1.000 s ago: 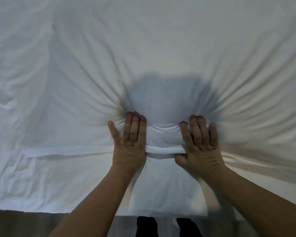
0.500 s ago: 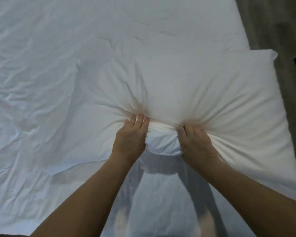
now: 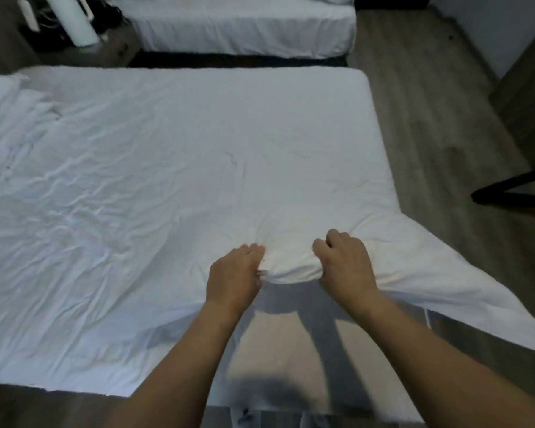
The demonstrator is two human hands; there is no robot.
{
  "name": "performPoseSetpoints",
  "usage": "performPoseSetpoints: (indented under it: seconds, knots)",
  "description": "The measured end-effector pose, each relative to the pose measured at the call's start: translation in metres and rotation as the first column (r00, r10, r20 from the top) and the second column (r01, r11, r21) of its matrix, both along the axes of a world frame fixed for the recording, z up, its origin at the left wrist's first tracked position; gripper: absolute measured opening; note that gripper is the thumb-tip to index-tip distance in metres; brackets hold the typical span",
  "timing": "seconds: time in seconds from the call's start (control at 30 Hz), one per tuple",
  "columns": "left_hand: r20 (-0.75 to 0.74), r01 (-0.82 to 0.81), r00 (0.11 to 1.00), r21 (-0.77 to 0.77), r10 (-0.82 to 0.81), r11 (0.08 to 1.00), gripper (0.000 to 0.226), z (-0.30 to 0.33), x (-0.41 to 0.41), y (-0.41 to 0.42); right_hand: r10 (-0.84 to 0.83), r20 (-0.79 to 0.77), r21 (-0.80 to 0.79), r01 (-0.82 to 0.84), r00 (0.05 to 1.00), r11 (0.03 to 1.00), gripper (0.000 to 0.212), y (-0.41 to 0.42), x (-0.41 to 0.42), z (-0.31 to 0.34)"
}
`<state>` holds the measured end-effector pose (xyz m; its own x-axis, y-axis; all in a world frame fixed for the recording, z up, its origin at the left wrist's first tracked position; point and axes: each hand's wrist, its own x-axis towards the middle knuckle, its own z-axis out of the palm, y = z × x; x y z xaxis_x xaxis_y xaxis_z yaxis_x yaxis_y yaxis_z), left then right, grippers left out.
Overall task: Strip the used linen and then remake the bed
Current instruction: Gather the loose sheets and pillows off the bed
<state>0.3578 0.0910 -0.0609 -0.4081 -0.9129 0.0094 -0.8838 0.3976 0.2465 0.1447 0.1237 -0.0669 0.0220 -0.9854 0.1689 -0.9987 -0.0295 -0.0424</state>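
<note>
Sheet (image 3: 173,168), white and heavily creased, covers the mattress and spreads away from the fingers to the far edge, its long axis running left to right across the view. Off to the far left of the fingers a rumpled heap of white linen (image 3: 10,118) sits at that end of the bed. Nearer, the left hand (image 3: 233,274) has its fingers curled into a bunched ridge of the sheet, thumb tucked beneath. Just beside it, with a short roll of cloth between them, the right hand (image 3: 343,264) grips the same ridge, knuckles up and fingers closed round the fabric. Both hands sit equally near the gathered fold, which lies right at the fingertips. Rightward from the right hand the sheet lifts off the mattress, hanging as a loose flap past the bed's corner over the wooden floor (image 3: 445,125). My guess is that any pull goes toward the person.
</note>
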Motion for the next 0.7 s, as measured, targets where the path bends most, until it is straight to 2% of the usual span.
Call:
performPoseSetpoints:
  seconds: [0.1, 0.17, 0.23, 0.43, 0.53, 0.7]
  knots:
    - [-0.1, -0.058, 0.994, -0.056, 0.053, 0.997, 0.046, 0.061, 0.018, 0.036, -0.005, 0.127, -0.123, 0.02, 0.992, 0.992, 0.035, 0.032, 0.02, 0.055]
    - [-0.113, -0.092, 0.99, -0.038, 0.088, 0.995, 0.045, 0.086, 0.035, 0.051, -0.008, 0.16, -0.059, 0.017, 0.987, 0.998, 0.038, 0.044, 0.04, 0.081]
    - [-0.103, -0.134, 0.985, 0.043, 0.138, 0.99, 0.043, 0.098, 0.057, 0.057, -0.02, 0.173, 0.034, 0.014, 0.985, 0.999, 0.044, 0.047, 0.062, 0.097]
    - [-0.111, -0.149, 0.982, 0.039, 0.152, 0.988, 0.035, 0.103, 0.145, 0.042, 0.027, 0.137, 0.004, -0.028, 0.99, 1.0, 0.044, 0.026, 0.144, 0.115]
    - [-0.153, -0.165, 0.974, 0.042, 0.169, 0.985, 0.036, 0.106, 0.198, 0.019, 0.047, 0.079, -0.056, -0.042, 0.996, 0.998, 0.046, -0.003, 0.197, 0.128]
    - [-0.229, -0.179, 0.956, 0.046, 0.185, 0.983, 0.033, 0.126, 0.29, -0.027, 0.067, 0.076, -0.115, -0.058, 0.995, 0.992, 0.042, -0.058, 0.288, 0.157]
